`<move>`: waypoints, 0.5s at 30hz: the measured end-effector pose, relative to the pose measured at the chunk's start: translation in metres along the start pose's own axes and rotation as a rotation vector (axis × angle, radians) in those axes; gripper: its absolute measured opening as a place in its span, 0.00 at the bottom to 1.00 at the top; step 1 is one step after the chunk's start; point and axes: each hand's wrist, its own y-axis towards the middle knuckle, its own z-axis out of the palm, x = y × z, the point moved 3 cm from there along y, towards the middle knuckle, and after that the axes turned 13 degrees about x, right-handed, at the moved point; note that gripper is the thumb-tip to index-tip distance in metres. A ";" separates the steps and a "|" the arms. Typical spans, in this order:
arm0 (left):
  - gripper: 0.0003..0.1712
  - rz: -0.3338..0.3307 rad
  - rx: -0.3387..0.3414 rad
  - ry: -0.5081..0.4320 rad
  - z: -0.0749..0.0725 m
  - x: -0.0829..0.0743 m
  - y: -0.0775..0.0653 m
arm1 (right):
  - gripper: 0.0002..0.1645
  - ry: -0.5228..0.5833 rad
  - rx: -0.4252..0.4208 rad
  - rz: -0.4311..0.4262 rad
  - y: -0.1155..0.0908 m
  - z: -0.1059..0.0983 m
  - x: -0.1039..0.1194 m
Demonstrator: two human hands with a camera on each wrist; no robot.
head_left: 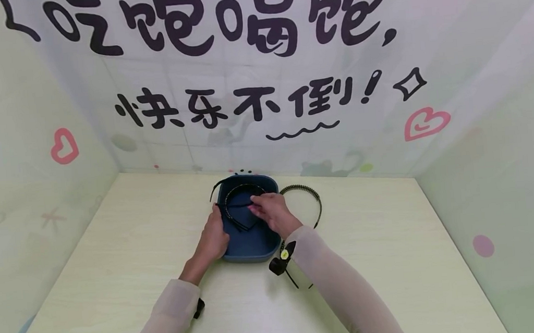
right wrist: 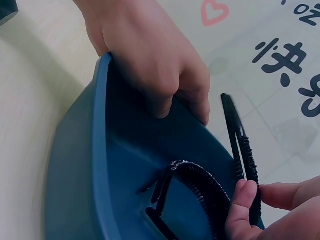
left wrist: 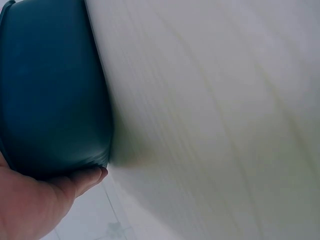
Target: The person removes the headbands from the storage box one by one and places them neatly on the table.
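Note:
A deep blue plastic bin (head_left: 251, 258) stands on the table. My left hand (head_left: 213, 238) grips its left side, and in the right wrist view the fingers curl over the rim into it. My right hand (head_left: 272, 210) is above the bin's right part. Between thumb and fingers it pinches a thin black toothed headband (right wrist: 248, 155), seen nearly edge-on. Inside the bin lies a sparkly black headband (right wrist: 192, 172) with inner teeth; whether more lie beneath it I cannot tell. In the left wrist view, the left hand (left wrist: 35, 200) presses against the bin's outer wall (left wrist: 55, 90).
Right of the bin a coiled-wire headband (head_left: 302, 187) lies on the pale table (head_left: 373, 262), partly under my right forearm. Near it is a black bow headband (head_left: 278, 265) with a pale yellow centre. A printed curtain (head_left: 228, 154) rises behind, with similar sheets on both sides.

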 end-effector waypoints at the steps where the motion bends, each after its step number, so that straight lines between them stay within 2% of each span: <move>1: 0.45 0.002 0.001 -0.006 0.000 0.000 0.000 | 0.31 -0.012 -0.007 0.001 0.000 -0.001 0.000; 7: 0.45 0.016 0.008 -0.015 0.000 -0.001 0.000 | 0.26 -0.068 -0.014 0.009 -0.003 -0.005 0.008; 15: 0.46 0.018 0.013 -0.027 -0.001 0.000 -0.001 | 0.20 -0.108 -0.003 -0.072 -0.012 -0.018 0.032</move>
